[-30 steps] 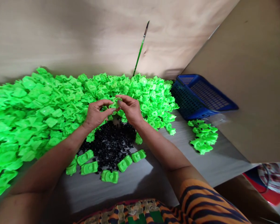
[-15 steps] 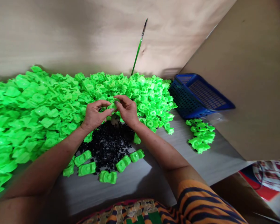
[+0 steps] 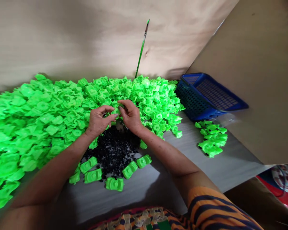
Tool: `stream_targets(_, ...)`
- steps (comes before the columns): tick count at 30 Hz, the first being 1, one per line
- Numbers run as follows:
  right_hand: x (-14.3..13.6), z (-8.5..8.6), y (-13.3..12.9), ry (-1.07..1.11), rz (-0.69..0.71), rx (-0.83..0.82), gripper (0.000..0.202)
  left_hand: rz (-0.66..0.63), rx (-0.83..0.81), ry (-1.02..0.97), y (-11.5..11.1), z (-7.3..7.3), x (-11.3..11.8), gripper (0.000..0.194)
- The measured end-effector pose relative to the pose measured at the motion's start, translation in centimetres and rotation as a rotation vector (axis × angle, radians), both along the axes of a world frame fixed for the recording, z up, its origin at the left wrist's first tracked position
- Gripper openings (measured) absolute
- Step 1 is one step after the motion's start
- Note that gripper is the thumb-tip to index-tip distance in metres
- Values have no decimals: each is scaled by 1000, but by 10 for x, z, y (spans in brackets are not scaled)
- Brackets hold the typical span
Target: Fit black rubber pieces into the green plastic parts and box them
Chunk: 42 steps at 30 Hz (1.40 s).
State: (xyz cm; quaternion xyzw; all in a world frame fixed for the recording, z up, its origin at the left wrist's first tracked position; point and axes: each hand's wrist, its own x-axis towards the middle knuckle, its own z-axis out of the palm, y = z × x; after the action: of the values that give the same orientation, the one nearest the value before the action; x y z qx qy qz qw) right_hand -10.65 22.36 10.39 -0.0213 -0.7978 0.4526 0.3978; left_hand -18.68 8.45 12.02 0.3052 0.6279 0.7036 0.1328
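Both my hands meet over the middle of the table, with a green plastic toy car body (image 3: 115, 108) pinched between them. My left hand (image 3: 99, 119) grips its left side with thumb and fingers, and my right hand (image 3: 131, 115) holds its right side. My fingers hide much of the piece. Below them lies a heap of small black plastic parts (image 3: 115, 151), too fine to make out singly. Several green car bodies (image 3: 114, 184) lie in an arc along the near edge of that heap. A large pile of green car bodies (image 3: 60, 111) spreads behind and left.
A blue plastic basket (image 3: 199, 105) stands tilted at the back right. Close by, a small group of green cars with dark parts (image 3: 212, 140) sits on the grey table (image 3: 180, 163). A thin green stick (image 3: 141, 52) leans against the wooden back wall (image 3: 86, 38).
The view has shifted slightly, so the table things appear a little further right. Both hands stay together on the car body, with the fingers moved only slightly.
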Motion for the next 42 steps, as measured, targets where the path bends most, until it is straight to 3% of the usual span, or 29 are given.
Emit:
stream_targets(11, 1, 5, 9, -87, 73, -64, 24, 68, -18, 132, -2, -1, -5, 25)
stream_targets(17, 12, 35, 31, -252, 511, -414, 30, 81, 8, 22, -5, 6, -14, 29)
stream_targets(21, 17, 45, 39, -266, 651, -492, 27, -7, 35, -71, -9, 13, -14, 27)
stream_targets(29, 14, 36, 36, -279, 788, -506, 44, -202, 43, -233, -12, 15, -15, 23)
stream_targets(36, 10, 26, 31, -277, 890, -646, 49, -178, 26, -293, -12, 20, -12, 27)
stream_targets(42, 9, 18, 28, -274, 962, -777, 46, -167, 68, -205, -12, 20, -13, 27)
